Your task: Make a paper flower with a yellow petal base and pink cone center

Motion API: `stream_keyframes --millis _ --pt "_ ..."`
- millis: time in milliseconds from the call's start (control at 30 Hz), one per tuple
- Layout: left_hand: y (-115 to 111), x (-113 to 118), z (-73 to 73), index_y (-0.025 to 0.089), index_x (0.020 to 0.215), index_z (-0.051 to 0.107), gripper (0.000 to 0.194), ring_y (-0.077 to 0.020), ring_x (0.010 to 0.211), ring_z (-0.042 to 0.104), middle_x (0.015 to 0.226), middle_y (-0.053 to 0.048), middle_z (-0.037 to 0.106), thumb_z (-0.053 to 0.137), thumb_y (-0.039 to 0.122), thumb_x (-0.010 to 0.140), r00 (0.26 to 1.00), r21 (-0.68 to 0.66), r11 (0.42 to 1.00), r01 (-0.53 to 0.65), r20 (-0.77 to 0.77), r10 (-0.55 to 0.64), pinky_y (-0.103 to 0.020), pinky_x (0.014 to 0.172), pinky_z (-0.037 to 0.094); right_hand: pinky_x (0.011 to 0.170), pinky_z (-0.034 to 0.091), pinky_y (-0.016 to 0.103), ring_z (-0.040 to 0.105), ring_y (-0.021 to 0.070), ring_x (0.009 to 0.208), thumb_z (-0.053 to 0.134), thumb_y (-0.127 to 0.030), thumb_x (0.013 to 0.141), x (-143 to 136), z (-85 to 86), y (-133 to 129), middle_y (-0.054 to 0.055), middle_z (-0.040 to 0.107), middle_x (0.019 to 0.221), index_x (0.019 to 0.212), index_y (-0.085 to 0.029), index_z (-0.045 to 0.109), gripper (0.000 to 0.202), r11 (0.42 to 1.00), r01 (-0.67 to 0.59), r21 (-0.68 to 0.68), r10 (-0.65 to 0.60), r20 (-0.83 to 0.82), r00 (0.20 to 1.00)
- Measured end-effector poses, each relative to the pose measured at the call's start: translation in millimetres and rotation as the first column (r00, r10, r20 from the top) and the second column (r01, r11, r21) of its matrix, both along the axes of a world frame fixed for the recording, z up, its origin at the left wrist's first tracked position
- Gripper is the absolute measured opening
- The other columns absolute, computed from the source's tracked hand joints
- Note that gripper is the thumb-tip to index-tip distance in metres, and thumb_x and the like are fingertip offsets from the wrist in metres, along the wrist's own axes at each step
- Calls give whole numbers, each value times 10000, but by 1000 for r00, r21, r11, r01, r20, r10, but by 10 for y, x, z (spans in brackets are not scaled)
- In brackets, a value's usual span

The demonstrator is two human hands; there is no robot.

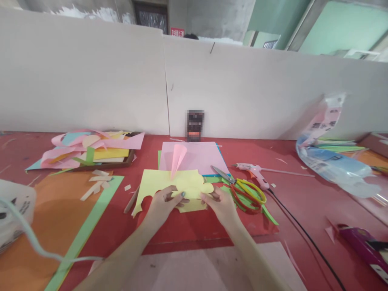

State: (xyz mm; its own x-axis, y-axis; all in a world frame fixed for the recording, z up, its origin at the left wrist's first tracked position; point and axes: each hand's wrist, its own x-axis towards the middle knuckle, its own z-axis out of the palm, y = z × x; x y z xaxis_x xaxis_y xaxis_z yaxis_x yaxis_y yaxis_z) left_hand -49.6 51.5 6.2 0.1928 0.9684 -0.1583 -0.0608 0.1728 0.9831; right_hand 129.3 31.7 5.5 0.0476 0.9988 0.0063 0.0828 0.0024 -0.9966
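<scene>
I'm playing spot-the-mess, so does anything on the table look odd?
Yes. On the left, pink paper pokes past the box, looking messy. In the middle, the yellow sheet has bite-like gaps, probably just cut out.

Looking in from my end, I've got what seems a paper-craft workshop, and here's why: a red worktable running wide across my view, a heap of coloured paper offcuts over on the left, scissors near the middle, a corded glue gun just beside them, and up top, a patchy grey wall above a plain white partition
</scene>
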Motion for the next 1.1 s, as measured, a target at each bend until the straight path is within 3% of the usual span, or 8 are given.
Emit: stream_keyframes --millis 200,367,533,600,767,933,1000,1100 --pt "-39 -27 26 159 646 570 272 -195 675 652 639 -52 681 536 411 741 982 50 989 138 -133 -130 -298 625 511 453 437 225 569 145 539 602 -401 717 8 16 3 -1 609 604 780 -166 608 243 1000 15 15 -15 11 1000" --pt "-77 -42 88 168 661 619 276 -171 680 609 642 -32 652 485 381 774 935 95 946 310 -212 -286 -265 670 461 446 413 231 511 121 431 566 -432 743 44 30 -1 -26 548 484 670 -174 565 269 999 33 7 -33 14 999" --pt "-39 -55 32 173 608 490 293 -105 545 423 555 39 427 481 419 767 936 205 956 210 -326 -135 -210 517 344 461 366 206 484 102 418 551 -387 766 37 69 -53 -44 523 426 648 -174 553 243 987 -157 -31 159 98 982" --pt "-21 -57 -15 173 589 440 310 -93 528 359 551 50 347 488 428 758 928 206 956 211 -348 -130 -207 494 303 458 357 200 481 98 422 557 -376 761 16 97 -76 -40 535 433 639 -171 554 238 974 -220 -56 225 112 968" --pt "-9 -57 -66 185 554 330 366 -83 515 275 560 56 234 470 451 762 926 193 954 228 -346 -151 -210 473 236 410 317 184 445 81 376 574 -388 743 -7 132 -83 -50 511 398 590 -175 526 266 982 -172 -72 180 127 975" --pt "-7 -66 -55 183 547 332 364 -87 521 278 560 51 243 444 441 778 927 200 953 230 -342 -152 -214 479 235 403 381 202 485 103 368 586 -434 717 5 46 -21 -65 505 401 782 -180 548 265 994 -71 -79 69 -28 997" --pt "-4 -69 -51 179 558 364 349 -89 526 299 560 48 274 443 437 780 933 196 958 211 -334 -137 -213 483 251 376 386 203 487 108 378 605 -435 700 -1 13 -15 -62 513 432 844 -176 535 304 990 -102 -102 97 -57 994" --pt "-4 -67 -41 177 568 392 342 -94 531 333 558 46 313 446 442 776 939 185 962 199 -318 -133 -211 489 280 353 362 186 470 93 406 606 -405 707 -23 8 -38 -38 532 509 764 -169 549 249 980 -179 -86 179 -6 984"
